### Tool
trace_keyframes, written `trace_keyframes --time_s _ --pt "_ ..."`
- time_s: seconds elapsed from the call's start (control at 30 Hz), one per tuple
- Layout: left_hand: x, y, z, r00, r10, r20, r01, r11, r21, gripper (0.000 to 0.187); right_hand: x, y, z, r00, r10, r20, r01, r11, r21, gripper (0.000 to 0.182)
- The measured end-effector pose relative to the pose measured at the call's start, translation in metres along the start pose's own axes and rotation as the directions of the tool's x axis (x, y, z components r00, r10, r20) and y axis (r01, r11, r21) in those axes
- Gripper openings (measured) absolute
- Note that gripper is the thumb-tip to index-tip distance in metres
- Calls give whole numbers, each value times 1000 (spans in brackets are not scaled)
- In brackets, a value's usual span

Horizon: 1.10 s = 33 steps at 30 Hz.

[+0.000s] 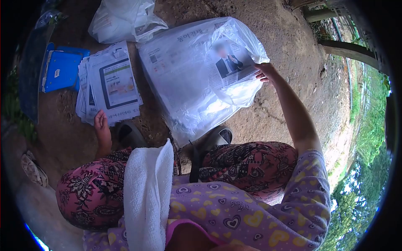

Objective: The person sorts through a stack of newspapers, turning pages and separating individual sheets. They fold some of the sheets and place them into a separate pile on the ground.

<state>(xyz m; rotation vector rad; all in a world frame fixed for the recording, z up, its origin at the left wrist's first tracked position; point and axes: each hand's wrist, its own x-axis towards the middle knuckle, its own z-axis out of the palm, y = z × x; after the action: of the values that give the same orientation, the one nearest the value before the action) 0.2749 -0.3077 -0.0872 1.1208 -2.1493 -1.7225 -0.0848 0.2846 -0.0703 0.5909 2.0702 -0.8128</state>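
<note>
A large clear plastic bag [180, 108] lies on the ground in front of me, with a stack of newspapers [184, 62] inside it. At the bag's right edge is my right hand [264, 73], its fingers closed on the plastic. My left hand [101, 121] is at the lower edge of a pile of printed sheets [94, 71], left of the bag; its fingers are raised and somewhat apart, with nothing visible between them.
Behind the newspapers sits a white plastic bag [123, 21]. Blue plastic folders or trays [63, 71] lie at the left. My shoes [130, 134] are close to the near edges of the papers and bag. Wooden beams [349, 51] and greenery are at the right.
</note>
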Motion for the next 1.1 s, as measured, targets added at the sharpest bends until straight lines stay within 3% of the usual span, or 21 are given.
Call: trace_keyframes --time_s 0.13,0.27,0.37,0.5,0.57,0.63,0.67,0.73,0.77,0.8,0.87,0.9,1.03,1.1 --pt "2 2 -1 1000 -1 -8 1 999 41 27 -14 -20 16 995 -65 80 48 979 199 44" --pt "8 -1 -1 1000 14 -2 -14 999 -43 24 -26 -41 32 934 -340 -109 341 940 -12 42" --pt "12 15 -5 1000 20 7 -20 999 -26 21 -60 -84 9 882 -449 145 465 878 -110 39" --pt "13 47 -2 999 -25 37 25 1000 17 18 -96 -111 -21 681 -658 321 582 753 308 34" --pt "11 61 3 993 9 115 -14 999 45 16 -162 -136 -23 701 -657 278 493 727 477 32" --pt "18 62 0 983 56 175 -59 998 12 16 -182 -138 -45 712 -680 176 541 690 481 29" --pt "25 49 1 965 140 223 -111 985 -135 15 -160 -105 -68 646 -760 -70 752 618 229 42" --pt "22 62 1 960 154 233 -139 987 -82 16 -168 -107 -95 236 -971 -44 972 236 11 47" --pt "28 63 -6 949 175 263 -164 984 -63 16 -172 -109 -109 13 -1000 -28 997 15 -79 50" --pt "27 76 -15 955 159 251 -157 987 -30 16 -210 -125 -104 189 -977 -94 946 156 286 57" --pt "29 93 -13 947 164 277 -168 986 -12 15 -254 -134 -102 351 -923 -159 813 216 541 70" --pt "32 101 -17 942 176 285 -182 983 -6 15 -265 -142 -101 371 -913 -170 790 215 574 68" --pt "60 154 -13 896 141 420 -204 973 107 15 -290 -215 -102 145 -979 -142 870 58 489 62" --pt "67 190 -5 830 88 551 -163 983 89 23 -312 -245 -103 50 -990 -131 870 -21 492 59"
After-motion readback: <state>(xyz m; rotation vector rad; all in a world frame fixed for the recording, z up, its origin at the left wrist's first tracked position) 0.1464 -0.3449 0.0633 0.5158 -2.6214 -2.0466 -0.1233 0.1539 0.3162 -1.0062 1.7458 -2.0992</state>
